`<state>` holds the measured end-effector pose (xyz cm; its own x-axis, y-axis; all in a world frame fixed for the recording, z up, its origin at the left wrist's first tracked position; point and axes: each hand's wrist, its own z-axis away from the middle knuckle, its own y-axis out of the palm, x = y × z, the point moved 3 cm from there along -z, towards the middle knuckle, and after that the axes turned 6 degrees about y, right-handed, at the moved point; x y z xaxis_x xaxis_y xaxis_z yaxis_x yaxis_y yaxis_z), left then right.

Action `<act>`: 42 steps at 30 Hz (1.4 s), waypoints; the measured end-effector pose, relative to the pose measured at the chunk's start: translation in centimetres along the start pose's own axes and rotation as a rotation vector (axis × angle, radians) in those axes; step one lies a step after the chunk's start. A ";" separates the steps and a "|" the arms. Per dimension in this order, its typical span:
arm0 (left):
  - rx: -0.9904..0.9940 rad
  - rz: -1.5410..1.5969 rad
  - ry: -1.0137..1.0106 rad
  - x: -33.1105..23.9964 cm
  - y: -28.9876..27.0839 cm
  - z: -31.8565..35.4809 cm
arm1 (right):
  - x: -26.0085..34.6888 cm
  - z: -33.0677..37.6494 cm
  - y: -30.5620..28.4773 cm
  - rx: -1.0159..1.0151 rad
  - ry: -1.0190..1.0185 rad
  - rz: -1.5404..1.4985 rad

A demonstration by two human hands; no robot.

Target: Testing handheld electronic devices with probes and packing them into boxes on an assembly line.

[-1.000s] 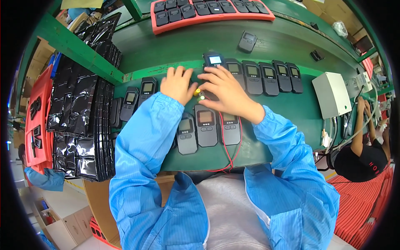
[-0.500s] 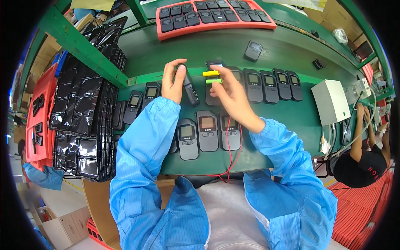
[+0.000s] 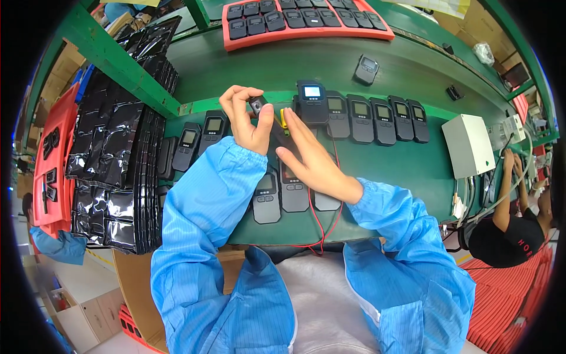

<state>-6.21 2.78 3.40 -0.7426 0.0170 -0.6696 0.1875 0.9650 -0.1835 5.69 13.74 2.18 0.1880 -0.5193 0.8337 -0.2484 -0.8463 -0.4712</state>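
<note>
My left hand (image 3: 250, 121) grips a dark handheld meter (image 3: 257, 105) by its upper end. That meter is tilted, and its lower part is mostly hidden by my hands. My right hand (image 3: 315, 165) is at the meter's right side, fingers long and close together, with a yellow and green pair of test-lead tips (image 3: 284, 120) at its fingertips; the fingers hide part of them. A red wire (image 3: 318, 227) runs from under the right hand toward the front edge. Just beyond the right fingers lies a meter with a lit screen (image 3: 312, 100).
More grey meters (image 3: 384, 123) lie in a row to the right, and others (image 3: 266, 197) nearer me. A red foam tray (image 3: 306, 36) of meters is at the back. Black glossy packs (image 3: 115, 171) are stacked left; a white box (image 3: 467, 146) stands right. A co-worker (image 3: 504, 236) is far right.
My right hand has moved left and nearer, bringing the lead tips against the held meter. The left hand has turned the meter. The meter with the lit screen is now uncovered.
</note>
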 end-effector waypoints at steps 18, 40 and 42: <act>0.010 0.063 0.001 0.5 0.2 -0.2 | 0.1 0.2 -1.1 -0.155 0.145 -0.198; 0.225 0.092 0.008 -1.7 0.4 -0.1 | 0.9 0.3 -0.2 -0.094 -0.022 -0.040; 0.222 0.087 0.019 -1.6 0.3 -0.1 | 1.0 0.3 -0.4 -0.084 -0.014 -0.073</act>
<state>-5.04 3.05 4.44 -0.7288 0.1043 -0.6768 0.3865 0.8785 -0.2808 6.26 13.46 3.13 0.2219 -0.4589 0.8603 -0.3122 -0.8693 -0.3831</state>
